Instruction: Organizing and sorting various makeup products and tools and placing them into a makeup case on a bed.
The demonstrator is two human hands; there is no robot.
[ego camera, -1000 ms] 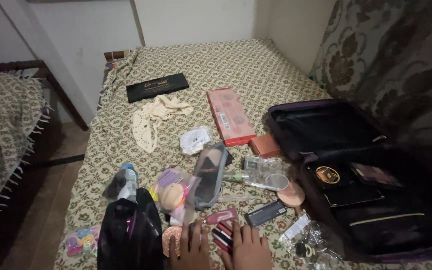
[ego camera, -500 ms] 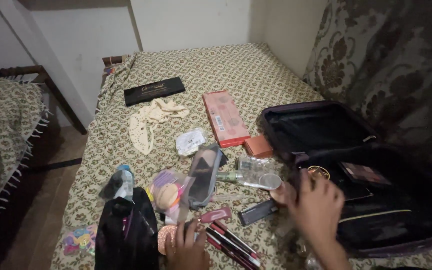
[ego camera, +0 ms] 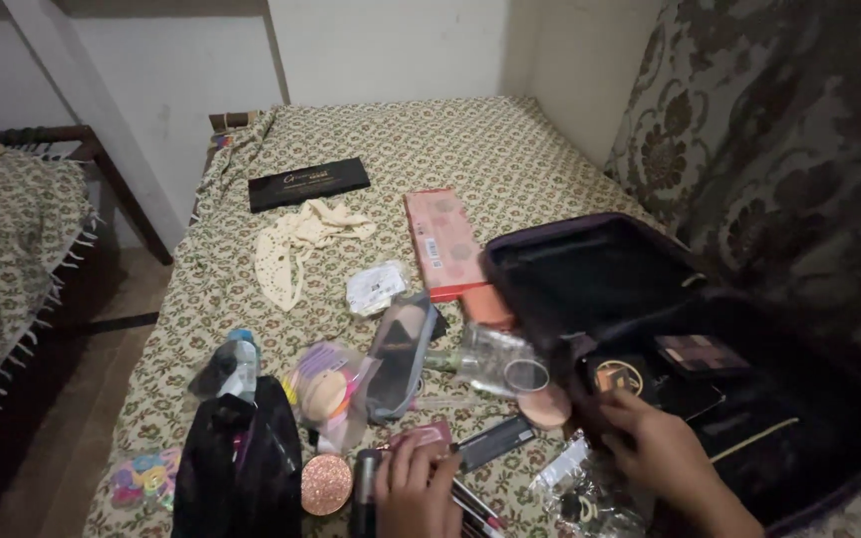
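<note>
My left hand (ego camera: 414,486) sits at the bed's near edge, fingers curled over a bundle of lipsticks (ego camera: 478,504), with a pink lip gloss (ego camera: 421,435) just beyond the knuckles and a dark tube (ego camera: 363,488) beside it. My right hand (ego camera: 662,448) grips the near-left edge of the open black cosmetic case (ego camera: 570,231), which holds a round gold-topped compact (ego camera: 618,377) and an eyeshadow palette (ego camera: 700,353). A round peach compact (ego camera: 542,406) lies next to the case edge.
On the patterned bedspread (ego camera: 510,149) lie a black pouch (ego camera: 239,468), a copper compact (ego camera: 326,484), a clear pouch of sponges (ego camera: 336,389), a grey pouch (ego camera: 401,354), a pink box (ego camera: 440,242), a black palette (ego camera: 308,183) and cream lace (ego camera: 296,239). Another bed (ego camera: 2,249) stands left.
My right hand left the lipsticks, reached to the case and took its edge; the case has slid left toward me. My left hand stayed on the lipsticks.
</note>
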